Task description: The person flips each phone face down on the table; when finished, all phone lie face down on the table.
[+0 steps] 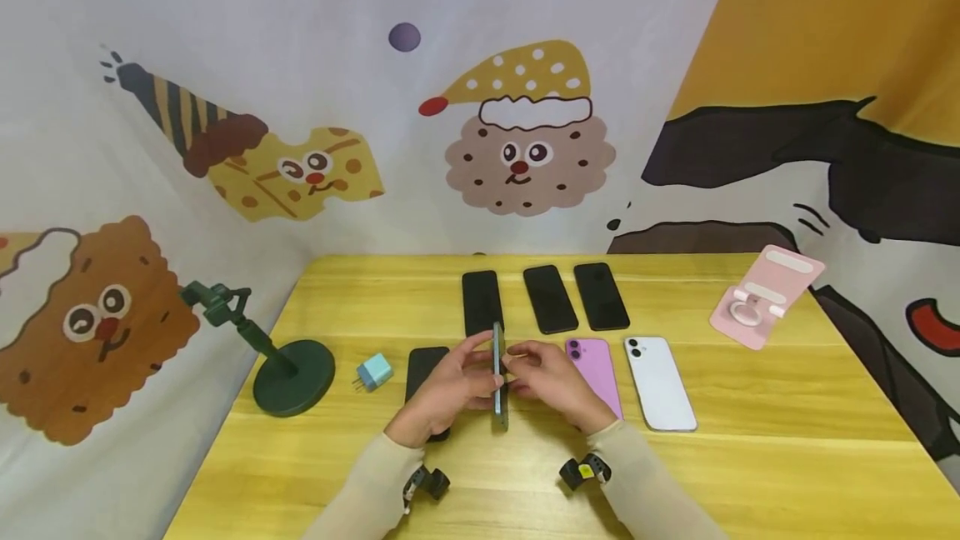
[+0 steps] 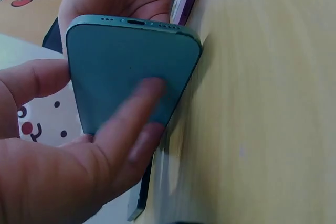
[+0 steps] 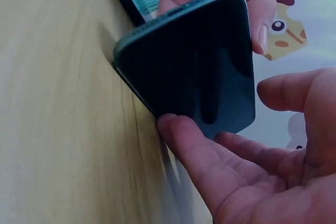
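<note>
A teal-green smartphone (image 1: pixel 497 373) stands on its long edge between the two hands, close over the table. My left hand (image 1: pixel 450 382) holds it, thumb at the upper edge and fingers against the green back (image 2: pixel 113 64); one finger is blurred. My right hand (image 1: pixel 551 377) is on the screen side. In the right wrist view its fingertips (image 3: pixel 181 127) touch the lower part of the dark screen (image 3: pixel 178 66), while its thumb (image 3: pixel 283 90) stays apart from the phone. Beneath my left forearm and hand lies a black phone (image 1: pixel 424 365), partly covered.
Three dark phones, one of them a black phone (image 1: pixel 550 298), lie behind the hands. A pink phone (image 1: pixel 597 373) and a white phone (image 1: pixel 662 382) lie to the right, before a pink folding stand (image 1: pixel 765 290). A light blue charger (image 1: pixel 375 371) and a green stand (image 1: pixel 292 377) are left.
</note>
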### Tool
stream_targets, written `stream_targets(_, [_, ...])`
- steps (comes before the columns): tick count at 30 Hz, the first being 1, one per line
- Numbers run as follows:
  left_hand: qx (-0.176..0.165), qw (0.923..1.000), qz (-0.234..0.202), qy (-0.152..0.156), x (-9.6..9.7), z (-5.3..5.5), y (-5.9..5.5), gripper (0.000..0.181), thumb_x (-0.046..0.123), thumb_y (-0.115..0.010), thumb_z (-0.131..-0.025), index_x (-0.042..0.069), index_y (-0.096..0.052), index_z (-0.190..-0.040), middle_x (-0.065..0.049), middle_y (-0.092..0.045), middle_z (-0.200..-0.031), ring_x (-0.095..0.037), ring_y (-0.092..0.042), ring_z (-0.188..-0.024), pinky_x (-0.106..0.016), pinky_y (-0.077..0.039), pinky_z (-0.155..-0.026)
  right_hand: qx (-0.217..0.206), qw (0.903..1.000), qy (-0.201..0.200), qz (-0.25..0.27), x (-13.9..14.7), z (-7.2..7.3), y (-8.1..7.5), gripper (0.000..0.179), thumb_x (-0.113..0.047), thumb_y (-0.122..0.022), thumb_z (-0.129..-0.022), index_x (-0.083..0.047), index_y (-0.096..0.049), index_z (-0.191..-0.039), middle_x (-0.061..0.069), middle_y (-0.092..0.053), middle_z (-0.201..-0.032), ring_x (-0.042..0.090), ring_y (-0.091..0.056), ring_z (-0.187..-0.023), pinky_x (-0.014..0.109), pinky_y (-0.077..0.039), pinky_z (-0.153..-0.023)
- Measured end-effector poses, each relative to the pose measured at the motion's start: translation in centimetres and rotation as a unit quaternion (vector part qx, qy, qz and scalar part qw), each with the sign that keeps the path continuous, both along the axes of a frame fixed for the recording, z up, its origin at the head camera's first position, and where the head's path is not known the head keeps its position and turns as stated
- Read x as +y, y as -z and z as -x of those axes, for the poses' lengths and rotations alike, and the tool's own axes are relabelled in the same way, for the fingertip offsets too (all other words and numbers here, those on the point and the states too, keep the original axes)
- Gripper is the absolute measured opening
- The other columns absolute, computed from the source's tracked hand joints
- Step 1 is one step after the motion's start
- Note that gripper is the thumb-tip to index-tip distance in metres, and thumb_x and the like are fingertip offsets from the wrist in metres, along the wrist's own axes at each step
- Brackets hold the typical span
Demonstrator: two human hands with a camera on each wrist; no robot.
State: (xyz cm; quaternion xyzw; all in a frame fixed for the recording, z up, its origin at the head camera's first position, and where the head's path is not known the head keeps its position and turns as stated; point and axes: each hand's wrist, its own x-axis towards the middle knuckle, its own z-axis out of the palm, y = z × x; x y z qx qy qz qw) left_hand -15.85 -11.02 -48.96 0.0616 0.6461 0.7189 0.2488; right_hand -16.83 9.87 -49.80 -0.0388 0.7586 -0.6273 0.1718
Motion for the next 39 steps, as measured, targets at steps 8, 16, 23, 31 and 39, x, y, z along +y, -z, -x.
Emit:
stream_targets(8, [0.009,0.9997,0.01,0.021,0.7,0.0,0.1,0.077,0.013,-0.072,-0.101,0.021,-0.033,-0.166,-0.023,-0.04,-0.162,-0.038,-0.057,-0.138,-0.058,-0.059,-0.099,-0.027,0.9987,-0.033,0.029,0.5,0.1,-0.5,0.058,-0.037,-0.069,-0.104,-0.003,-0.054,-0.148,0.022,-0.074,-0.121,0.032,-0.078,-0.101,0.048,-0.064,-0.089])
stream_targets(16, [0.092,0.992,0.081,0.031,1.9,-0.4,0.1,0.076,0.02,-0.076,-0.1,0.021,-0.037,-0.166,-0.02,-0.043,-0.158,-0.041,-0.051,-0.145,-0.047,-0.059,-0.103,-0.036,0.9983,-0.028,0.037,1.2,0.0,-0.7,0.05,-0.024,-0.067,-0.104,0.0,-0.054,-0.146,0.025,-0.071,-0.124,0.026,-0.077,-0.097,0.042,-0.066,-0.083])
stream_targets(23, [0.13,0.9834,0.127,0.006,2.5,-0.8,-0.4,0.071,0.019,-0.079,-0.097,0.017,-0.046,-0.161,-0.02,-0.045,-0.156,-0.044,-0.055,-0.14,-0.049,-0.057,-0.103,-0.021,0.9987,-0.032,0.034,1.8,-0.1,-1.1,0.05,-0.018,-0.064,-0.105,0.001,-0.051,-0.15,0.025,-0.072,-0.128,0.027,-0.079,-0.096,0.04,-0.066,-0.078])
stream_targets(31, [0.046,0.9948,0.052,-0.074,1.9,-0.6,0.1,0.054,0.02,-0.072,-0.102,0.016,-0.055,-0.153,-0.016,-0.051,-0.152,-0.029,-0.062,-0.128,-0.043,-0.06,-0.096,0.004,0.9993,-0.021,0.031,2.6,-0.3,-2.5,0.052,-0.014,-0.065,-0.103,0.004,-0.049,-0.149,0.028,-0.069,-0.131,0.029,-0.078,-0.097,0.043,-0.066,-0.077])
stream_targets(39, [0.002,0.9968,0.009,-0.08,1.6,-0.5,0.3,0.057,0.015,-0.066,-0.105,0.014,-0.047,-0.158,-0.023,-0.054,-0.146,-0.023,-0.069,-0.107,-0.037,-0.061,-0.084,0.011,0.9989,-0.019,0.041,2.9,-0.6,-3.4,0.053,-0.013,-0.066,-0.102,0.003,-0.049,-0.149,0.028,-0.068,-0.132,0.028,-0.078,-0.097,0.044,-0.066,-0.075])
